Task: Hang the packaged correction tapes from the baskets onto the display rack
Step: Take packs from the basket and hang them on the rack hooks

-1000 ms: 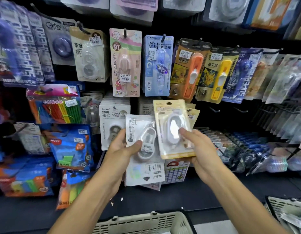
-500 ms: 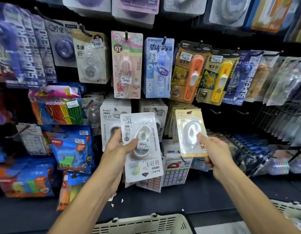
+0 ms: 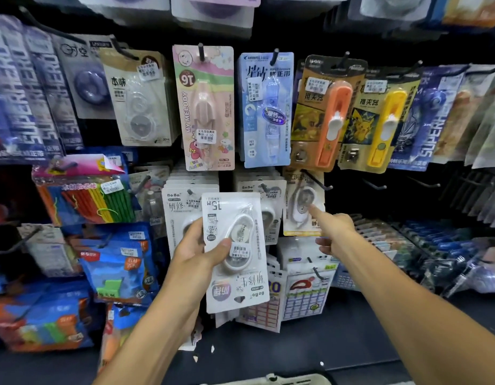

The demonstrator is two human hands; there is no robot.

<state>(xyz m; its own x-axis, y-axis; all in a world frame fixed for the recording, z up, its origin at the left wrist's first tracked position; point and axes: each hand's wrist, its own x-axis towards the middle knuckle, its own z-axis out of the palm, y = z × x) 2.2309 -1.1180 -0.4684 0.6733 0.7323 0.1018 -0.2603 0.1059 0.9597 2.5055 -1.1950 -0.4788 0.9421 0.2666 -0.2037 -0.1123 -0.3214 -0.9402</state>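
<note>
My left hand (image 3: 194, 252) grips a white packaged correction tape (image 3: 235, 254), held upside down in front of the display rack (image 3: 349, 195), thumb across its blister. A yellow-edged packaged correction tape (image 3: 303, 204) hangs in the rack's middle row, to the right of the white packs. My right hand (image 3: 333, 230) points at it, the straight index fingertip touching its blister; the hand holds nothing. Rows of white correction tape packs (image 3: 182, 202) hang behind the pack I hold.
Upper pegs carry pink (image 3: 204, 107), blue (image 3: 265, 109), orange (image 3: 328, 112) and yellow (image 3: 379, 120) packs. Bare black hooks (image 3: 376, 186) stick out right of the yellow-edged pack. Bagged goods (image 3: 115, 262) fill the left. A basket rim (image 3: 268, 380) shows at the bottom edge.
My right hand carried the yellow-edged pack up and right onto the rack and let go; only its index finger touches it now. My left hand held its white pack steady.
</note>
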